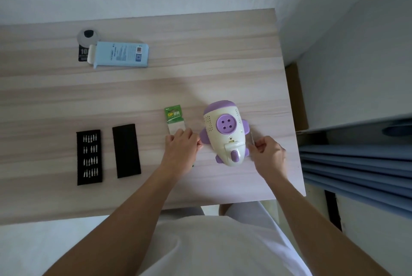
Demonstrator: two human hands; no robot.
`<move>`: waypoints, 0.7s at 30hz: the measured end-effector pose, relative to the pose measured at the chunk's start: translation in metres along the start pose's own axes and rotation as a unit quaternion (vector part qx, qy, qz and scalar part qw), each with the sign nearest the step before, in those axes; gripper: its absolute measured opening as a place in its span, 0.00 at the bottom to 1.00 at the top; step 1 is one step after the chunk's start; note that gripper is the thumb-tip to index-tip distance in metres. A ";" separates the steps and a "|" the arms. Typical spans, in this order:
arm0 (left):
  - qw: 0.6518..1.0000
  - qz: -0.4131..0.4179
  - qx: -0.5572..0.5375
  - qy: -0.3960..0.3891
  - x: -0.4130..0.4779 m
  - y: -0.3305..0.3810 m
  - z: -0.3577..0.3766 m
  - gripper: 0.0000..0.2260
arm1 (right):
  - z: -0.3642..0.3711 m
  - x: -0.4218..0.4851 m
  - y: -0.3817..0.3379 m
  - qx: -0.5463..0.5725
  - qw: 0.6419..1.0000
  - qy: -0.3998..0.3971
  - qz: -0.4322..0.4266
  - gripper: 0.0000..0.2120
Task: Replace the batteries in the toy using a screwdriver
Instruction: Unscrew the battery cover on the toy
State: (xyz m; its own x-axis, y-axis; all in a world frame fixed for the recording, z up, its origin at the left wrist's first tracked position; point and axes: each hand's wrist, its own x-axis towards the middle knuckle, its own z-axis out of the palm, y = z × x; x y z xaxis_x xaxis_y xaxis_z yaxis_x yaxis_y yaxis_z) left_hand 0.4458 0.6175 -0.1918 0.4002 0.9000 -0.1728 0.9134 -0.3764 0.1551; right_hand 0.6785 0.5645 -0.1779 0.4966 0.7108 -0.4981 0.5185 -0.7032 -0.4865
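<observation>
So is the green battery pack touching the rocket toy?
Apart. The head view shows bare table between the green battery pack and the rocket toy.

A pale table (142,88) with a matt wood-grain laminate surface. On it, a white and purple rocket-shaped toy (224,133) of smooth, slightly glossy plastic. Beside it, a green battery card (174,119) of printed paper, faintly shiny. A black matt tray (89,157), foam-like, holds small bright metal screwdriver bits. A black matt lid (126,150) looks soft and unreflective. A light blue box (119,54) looks like smooth card or plastic.
</observation>
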 end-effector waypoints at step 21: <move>0.986 -0.003 -0.161 0.054 -0.007 -0.015 -0.015 0.07 | -0.018 -0.002 -0.010 -0.075 0.997 -0.013 -0.012 0.07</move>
State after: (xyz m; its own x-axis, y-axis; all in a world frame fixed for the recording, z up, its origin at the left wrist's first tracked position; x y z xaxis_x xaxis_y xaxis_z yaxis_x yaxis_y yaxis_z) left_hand 0.4281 0.6200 -0.1779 0.3679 0.9270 -0.0732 0.8385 -0.2967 0.4570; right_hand 0.6851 0.5702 -0.1587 0.4652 0.7250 -0.5078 0.6297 -0.6743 -0.3857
